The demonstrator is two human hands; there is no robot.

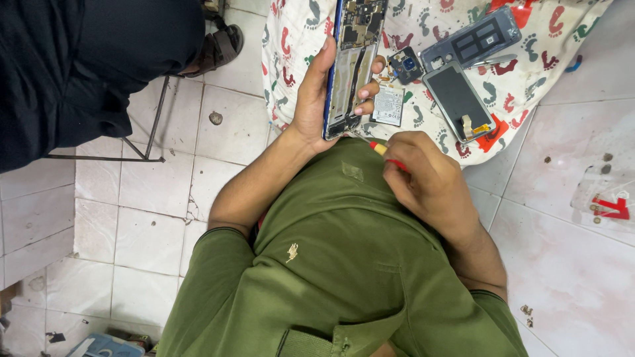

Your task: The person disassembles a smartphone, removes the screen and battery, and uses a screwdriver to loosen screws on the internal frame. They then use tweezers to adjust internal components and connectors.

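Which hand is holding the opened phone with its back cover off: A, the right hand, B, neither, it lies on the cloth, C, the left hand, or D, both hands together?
C: the left hand grips the opened phone by its edges above the patterned cloth, while the right hand holds a red-handled screwdriver near the phone's lower end.

Space betw. the opened phone [350, 63] and cloth edge is crowded by battery [388, 106], camera module [405, 65], screen panel [458, 100] and back cover [477, 38]; free room is left on white tiled floor [569, 264] at rt
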